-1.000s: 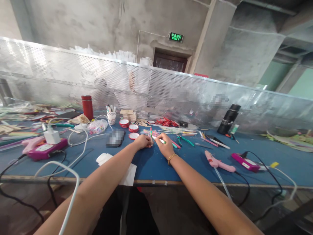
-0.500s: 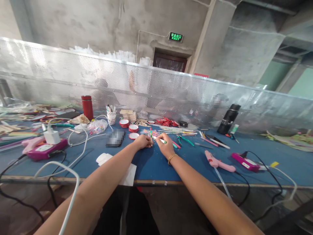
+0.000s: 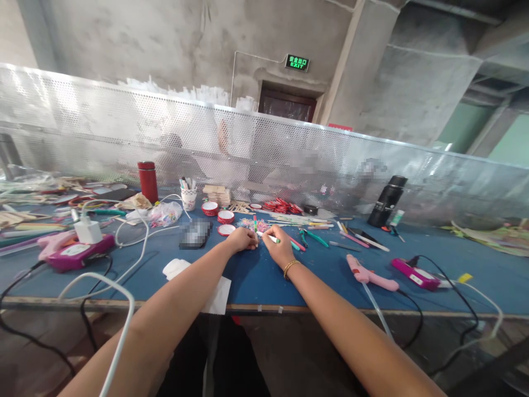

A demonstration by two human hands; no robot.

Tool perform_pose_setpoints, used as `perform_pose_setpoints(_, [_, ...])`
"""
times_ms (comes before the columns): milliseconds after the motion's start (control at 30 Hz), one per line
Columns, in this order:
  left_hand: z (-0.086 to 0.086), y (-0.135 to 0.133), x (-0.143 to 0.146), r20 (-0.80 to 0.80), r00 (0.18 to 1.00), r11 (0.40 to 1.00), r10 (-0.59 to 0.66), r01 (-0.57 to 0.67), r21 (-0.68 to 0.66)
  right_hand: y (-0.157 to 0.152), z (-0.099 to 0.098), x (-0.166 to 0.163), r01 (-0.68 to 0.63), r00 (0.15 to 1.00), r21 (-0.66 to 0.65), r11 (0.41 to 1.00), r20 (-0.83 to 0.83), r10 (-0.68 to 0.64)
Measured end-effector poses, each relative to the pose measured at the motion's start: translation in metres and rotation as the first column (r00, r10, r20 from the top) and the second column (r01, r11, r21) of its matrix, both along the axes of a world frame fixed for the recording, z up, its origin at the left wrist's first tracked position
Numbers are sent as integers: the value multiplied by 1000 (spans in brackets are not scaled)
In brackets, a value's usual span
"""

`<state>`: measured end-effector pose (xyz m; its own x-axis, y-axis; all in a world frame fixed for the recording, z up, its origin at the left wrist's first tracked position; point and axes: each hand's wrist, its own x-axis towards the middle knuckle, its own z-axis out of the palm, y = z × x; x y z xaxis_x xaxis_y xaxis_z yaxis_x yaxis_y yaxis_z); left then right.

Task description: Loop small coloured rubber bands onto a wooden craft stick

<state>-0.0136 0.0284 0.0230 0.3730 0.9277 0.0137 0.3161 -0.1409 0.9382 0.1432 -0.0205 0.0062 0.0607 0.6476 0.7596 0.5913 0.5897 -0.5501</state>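
Observation:
My left hand (image 3: 243,240) is closed, its fingertips pinching a narrow stick (image 3: 255,223) with red and green bands on its upper part. The stick points away from me, low over the blue table. Closed around a white marker with a green end (image 3: 273,239), my right hand (image 3: 279,246) is just to the right. The marker's tip meets the stick or comes very near it; contact is too small to make out. Just beyond both hands lies a pile of small multicoloured pieces (image 3: 243,223). Red-rimmed round pieces (image 3: 226,229) are stacked left of the pile.
A pink glue gun (image 3: 367,273) lies right, near a purple power strip (image 3: 415,274). Green-handled pliers (image 3: 316,237) lie beyond my right hand. A red flask (image 3: 147,182), a pen cup (image 3: 189,198) and white cables are left. A perforated metal screen (image 3: 264,149) closes the back.
The marker and my right fingers have shifted very slightly left. My left hand and the banded stick look almost unmoved.

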Motion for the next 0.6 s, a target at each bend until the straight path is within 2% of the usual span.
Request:
perform_pose_setpoints(133, [0,1,0,-5,1000,1000,5,-5,-7,0,0,0,43,999,-2,999,-34,-43])
perform_pose_setpoints(300, [0,0,0,12,1000,1000,4,-4,-11,-1,1,-1,-11,1000,2,1000,-15,11])
perform_pose_setpoints(500, [1,-1,1,10,1000,1000,13,-13,-12,1,0,1,56,998,-9,998,-22,-56])
perform_pose_setpoints(600, [1,-2,1,15,1000,1000,14,-14,-12,0,0,0,39,999,-2,999,-16,-39])
